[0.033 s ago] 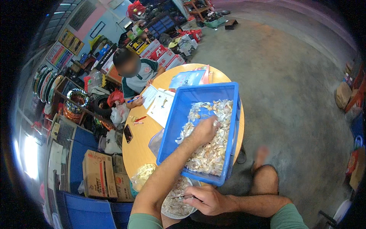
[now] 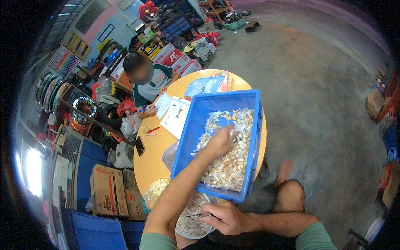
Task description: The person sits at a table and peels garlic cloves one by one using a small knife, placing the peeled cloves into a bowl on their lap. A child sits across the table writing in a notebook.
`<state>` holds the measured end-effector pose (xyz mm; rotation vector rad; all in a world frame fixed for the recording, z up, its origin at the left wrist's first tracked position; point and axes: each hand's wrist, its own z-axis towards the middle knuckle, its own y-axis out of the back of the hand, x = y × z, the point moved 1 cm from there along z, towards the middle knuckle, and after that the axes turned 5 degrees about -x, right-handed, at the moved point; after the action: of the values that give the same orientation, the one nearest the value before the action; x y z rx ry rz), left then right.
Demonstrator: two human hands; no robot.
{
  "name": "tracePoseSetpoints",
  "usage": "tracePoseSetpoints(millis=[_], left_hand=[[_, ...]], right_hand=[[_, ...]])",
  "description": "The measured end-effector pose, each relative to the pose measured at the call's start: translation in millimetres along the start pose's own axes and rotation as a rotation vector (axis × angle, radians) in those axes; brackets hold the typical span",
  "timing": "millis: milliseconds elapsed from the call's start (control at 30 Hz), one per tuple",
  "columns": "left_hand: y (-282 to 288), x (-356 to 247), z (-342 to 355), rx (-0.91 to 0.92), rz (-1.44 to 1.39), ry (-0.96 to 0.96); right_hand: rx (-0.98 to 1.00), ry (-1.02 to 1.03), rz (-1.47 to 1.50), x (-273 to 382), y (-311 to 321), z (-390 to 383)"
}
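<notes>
My left hand (image 2: 221, 141) reaches into a blue plastic crate (image 2: 188, 129) on a round wooden table (image 2: 154, 162), its fingers curled among papery garlic cloves (image 2: 225, 175); what they grip is unclear. Below the crate, my right hand (image 2: 225, 218) grips a small knife (image 2: 196, 216) over a white bowl (image 2: 183, 233) of pale peelings (image 2: 192, 225). A clear bag of pale yellow cloves (image 2: 156, 189) lies left of that bowl, partly behind my left forearm.
Across the table a person (image 2: 148, 83) holds a blue pen on papers (image 2: 175, 118). Booklets (image 2: 202, 85), red pens (image 2: 153, 129) and a phone (image 2: 139, 145) share the table. Cartons (image 2: 107, 189), bags and stacked goods crowd the left; a concrete floor (image 2: 316, 116) lies right.
My left hand has shifted very slightly up and left inside the crate. My right hand stays in place over the bowl.
</notes>
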<state>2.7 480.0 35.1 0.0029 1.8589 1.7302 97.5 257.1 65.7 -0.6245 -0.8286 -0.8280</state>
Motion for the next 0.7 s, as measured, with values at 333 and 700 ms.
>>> tracePoseSetpoints(millis=[333,700], left_hand=[[50,36,2,0.011,-0.827,0.34],[58,44,11,-0.276,-0.442,0.217]], right_hand=[[0.007,0.01,0.02,4,1,2],[0.028,-0.001,0.019,2,0,2]])
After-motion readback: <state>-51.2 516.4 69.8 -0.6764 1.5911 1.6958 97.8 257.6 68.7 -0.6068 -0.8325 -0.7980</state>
